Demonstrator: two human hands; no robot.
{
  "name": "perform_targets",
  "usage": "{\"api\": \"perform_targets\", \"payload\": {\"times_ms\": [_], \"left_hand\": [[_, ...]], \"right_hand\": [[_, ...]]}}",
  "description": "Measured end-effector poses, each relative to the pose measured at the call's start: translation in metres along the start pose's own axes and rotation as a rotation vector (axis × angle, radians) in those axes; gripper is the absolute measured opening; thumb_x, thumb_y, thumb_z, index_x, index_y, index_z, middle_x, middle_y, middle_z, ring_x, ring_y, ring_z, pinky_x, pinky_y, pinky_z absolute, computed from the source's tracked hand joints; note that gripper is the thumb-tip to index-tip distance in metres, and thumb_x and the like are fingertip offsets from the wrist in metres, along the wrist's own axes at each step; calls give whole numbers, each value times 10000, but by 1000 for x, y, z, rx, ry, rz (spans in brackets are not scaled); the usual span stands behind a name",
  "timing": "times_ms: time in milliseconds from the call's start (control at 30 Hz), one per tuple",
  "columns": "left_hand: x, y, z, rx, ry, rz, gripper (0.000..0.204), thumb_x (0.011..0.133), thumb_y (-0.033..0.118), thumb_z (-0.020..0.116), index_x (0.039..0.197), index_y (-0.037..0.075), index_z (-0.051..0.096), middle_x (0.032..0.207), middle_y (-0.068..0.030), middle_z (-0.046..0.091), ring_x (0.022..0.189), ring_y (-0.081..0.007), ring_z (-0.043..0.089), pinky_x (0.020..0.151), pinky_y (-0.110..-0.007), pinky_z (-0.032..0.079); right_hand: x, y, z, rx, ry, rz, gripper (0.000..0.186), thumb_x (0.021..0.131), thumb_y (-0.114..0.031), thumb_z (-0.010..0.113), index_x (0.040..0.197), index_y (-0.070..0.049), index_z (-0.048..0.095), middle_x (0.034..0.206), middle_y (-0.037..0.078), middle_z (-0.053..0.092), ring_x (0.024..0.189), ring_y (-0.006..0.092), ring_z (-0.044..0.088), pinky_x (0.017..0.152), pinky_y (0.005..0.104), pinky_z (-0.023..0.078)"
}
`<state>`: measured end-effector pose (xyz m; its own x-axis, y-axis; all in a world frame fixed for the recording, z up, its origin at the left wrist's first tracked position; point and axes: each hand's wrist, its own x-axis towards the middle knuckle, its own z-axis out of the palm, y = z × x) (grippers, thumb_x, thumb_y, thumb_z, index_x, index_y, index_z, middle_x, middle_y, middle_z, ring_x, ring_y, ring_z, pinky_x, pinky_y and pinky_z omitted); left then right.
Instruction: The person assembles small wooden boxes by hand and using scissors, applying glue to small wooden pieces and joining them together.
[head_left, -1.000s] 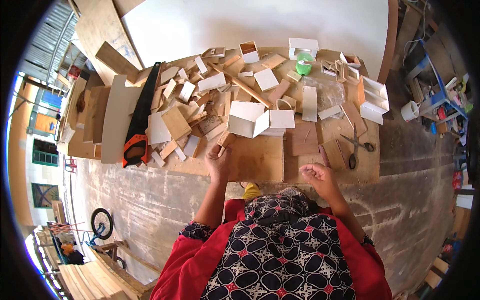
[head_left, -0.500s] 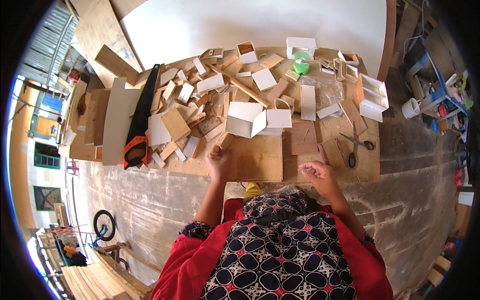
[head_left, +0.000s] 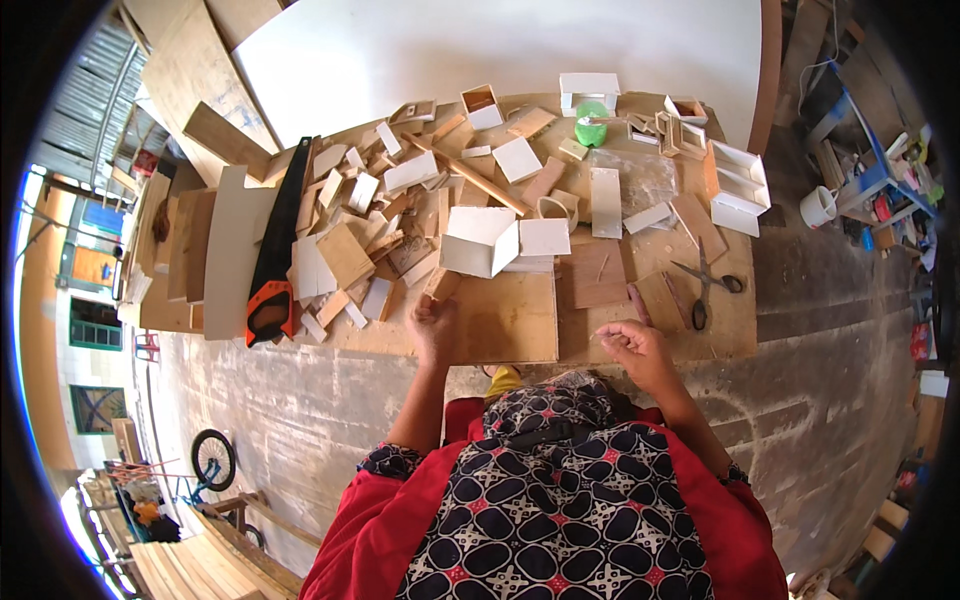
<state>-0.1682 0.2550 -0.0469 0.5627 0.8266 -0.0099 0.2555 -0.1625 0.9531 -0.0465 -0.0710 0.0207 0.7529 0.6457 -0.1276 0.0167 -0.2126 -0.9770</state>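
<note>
Head view: the left hand [head_left: 432,322] is closed in a loose fist at the table's near edge, knuckles uppermost; a small wooden block [head_left: 441,285] juts from its far side and appears to be gripped, though the contact is partly hidden by the fingers. Block judged light, stiff and dry, with little slip expected; purchase is best taken across its long faces, clear of the corners. The left forearm is brought in steeply from below, wrist nearly straight.

The right hand [head_left: 637,350] is held half-curled over the near edge, thumb brought toward the fingertips; whether anything tiny is pinched there cannot be told. Its forearm is slanted inward from the right.

Between the hands a flat plywood board [head_left: 505,315] is laid. Just beyond it, a white panelled corner piece [head_left: 478,240] is stood; its thin panels are judged light and rigid, the joints perhaps weak, so a hold low by the corner would be preferred. A dark reddish stick [head_left: 639,305] is seen just past the right hand, black-handled scissors [head_left: 703,290] farther right. Wood offcuts [head_left: 345,255] and an orange-handled handsaw [head_left: 275,270] are noted at left.
</note>
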Motion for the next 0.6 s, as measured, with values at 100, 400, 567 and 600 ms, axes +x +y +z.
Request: {"api": "perform_targets", "payload": {"times_ms": [100, 400, 567, 600], "left_hand": [[-3, 16, 4, -61, -38, 36, 232, 815, 36, 606, 1038, 17, 665, 911, 11, 661, 792, -57, 577, 705, -217, 452], [-6, 37, 8, -85, -28, 122, 207, 801, 50, 610, 990, -19, 657, 894, -14, 673, 807, -76, 594, 723, -238, 462], [-6, 33, 6, -107, -49, 123, 287, 803, 3, 584, 1086, -26, 618, 1014, -47, 661, 874, -110, 613, 761, -250, 474], [-6, 36, 6, -115, -57, 121, 310, 801, -10, 576, 1109, -25, 609, 1039, -54, 657, 884, -116, 615, 764, -253, 477]], "right_hand": [[1, 5, 0, -5, 17, -30, 169, 878, -87, 638, 1018, 4, 663, 855, 5, 629, 718, 51, 524, 652, 208, 440], [-1, 2, -2, -50, 29, -7, 190, 857, -144, 660, 1002, -21, 675, 905, 82, 683, 732, 126, 623, 675, 272, 499], [-2, 0, -2, -93, 40, -26, 185, 851, -144, 664, 995, -30, 678, 893, 95, 686, 724, 151, 639, 667, 286, 507], [-2, -1, -3, -102, 45, -25, 184, 850, -143, 665, 995, -31, 679, 893, 97, 686, 723, 154, 641, 666, 287, 507]]}}
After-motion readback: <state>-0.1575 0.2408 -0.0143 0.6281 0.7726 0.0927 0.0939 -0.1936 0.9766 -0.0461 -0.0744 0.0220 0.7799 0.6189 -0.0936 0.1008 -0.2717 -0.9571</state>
